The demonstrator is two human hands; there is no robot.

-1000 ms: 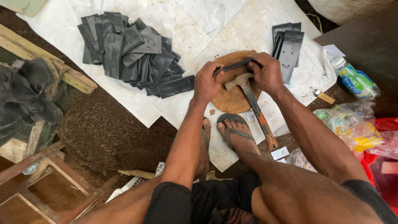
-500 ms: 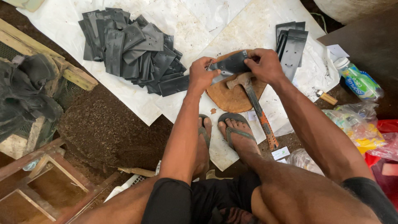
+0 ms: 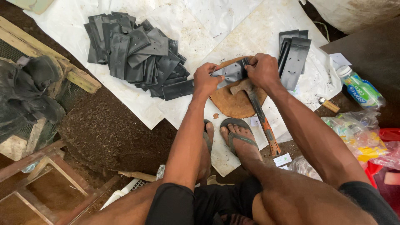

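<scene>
Seen from the head camera, the left hand (image 3: 205, 79) and right hand (image 3: 262, 70) both hold one flat black plastic piece (image 3: 230, 72) in a tight grip, over the round brown wooden block (image 3: 233, 104). A hammer with an orange handle (image 3: 259, 112) lies across that block. A pile of black plastic pieces (image 3: 135, 54) sits near the white sheet (image 3: 200, 25)'s left edge.

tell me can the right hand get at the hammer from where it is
Probably yes: the right hand sits just above the hammer head on the round wooden block, nothing between, though it grips a black sheet.
</scene>
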